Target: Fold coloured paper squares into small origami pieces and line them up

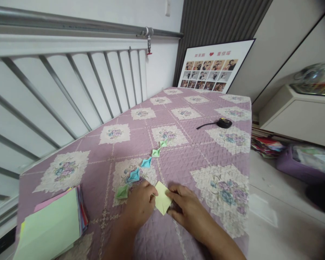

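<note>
A folded piece of pale yellow paper (162,198) is held between both hands, just above the quilted cloth. My left hand (141,202) pinches its left corner. On the opposite side my right hand (184,206) grips the right edge with thumb and fingers. Beyond them runs a slanting row of small folded paper boats: a green one (122,192) beside my left hand, a blue one (134,175), a second blue one (146,162), then a green one (156,153) and another green one (163,143) farthest off.
A stack of coloured paper sheets (52,220) lies at the left on the purple floral tablecloth (176,162). A black tape measure (224,123) with a strap rests at the right. A radiator (70,83) borders the left; a photo board (216,66) leans behind. A purple bin (292,166) stands right.
</note>
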Tool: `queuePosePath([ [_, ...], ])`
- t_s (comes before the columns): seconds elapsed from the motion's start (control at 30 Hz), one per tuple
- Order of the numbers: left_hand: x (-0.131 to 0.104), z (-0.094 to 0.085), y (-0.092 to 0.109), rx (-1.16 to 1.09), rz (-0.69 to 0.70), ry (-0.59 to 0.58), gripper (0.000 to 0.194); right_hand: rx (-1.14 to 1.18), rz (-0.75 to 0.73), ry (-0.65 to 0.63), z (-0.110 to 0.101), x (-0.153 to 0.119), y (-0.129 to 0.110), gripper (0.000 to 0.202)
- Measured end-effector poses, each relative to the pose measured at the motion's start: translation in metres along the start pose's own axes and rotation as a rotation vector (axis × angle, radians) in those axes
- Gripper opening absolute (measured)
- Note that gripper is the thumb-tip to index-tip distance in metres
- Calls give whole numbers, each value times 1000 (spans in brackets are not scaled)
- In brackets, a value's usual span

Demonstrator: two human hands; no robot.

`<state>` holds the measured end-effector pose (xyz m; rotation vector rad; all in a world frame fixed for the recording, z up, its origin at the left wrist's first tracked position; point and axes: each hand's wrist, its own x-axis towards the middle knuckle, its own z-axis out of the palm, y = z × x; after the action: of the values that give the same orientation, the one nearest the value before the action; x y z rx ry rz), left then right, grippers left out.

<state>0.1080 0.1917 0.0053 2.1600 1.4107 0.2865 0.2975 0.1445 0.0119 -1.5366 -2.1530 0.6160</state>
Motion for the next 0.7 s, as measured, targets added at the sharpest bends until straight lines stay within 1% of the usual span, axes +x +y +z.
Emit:
queuePosePath([
  [0.13,-1,-5,3,-28,-25,-44,19,-29,2,-13,2,2,3,40],
  [0.33,-6,-13,0,-109,31,-113,33,-86,13,3,6,6,6,29],
  [0.53,-10,-13,0,-96,77,-103,36,-68,-3,6,6,7,9,22],
  [0.7,-8,-12,0,-70,63,-83,29,-77,-5,14,6,8,8,16],
])
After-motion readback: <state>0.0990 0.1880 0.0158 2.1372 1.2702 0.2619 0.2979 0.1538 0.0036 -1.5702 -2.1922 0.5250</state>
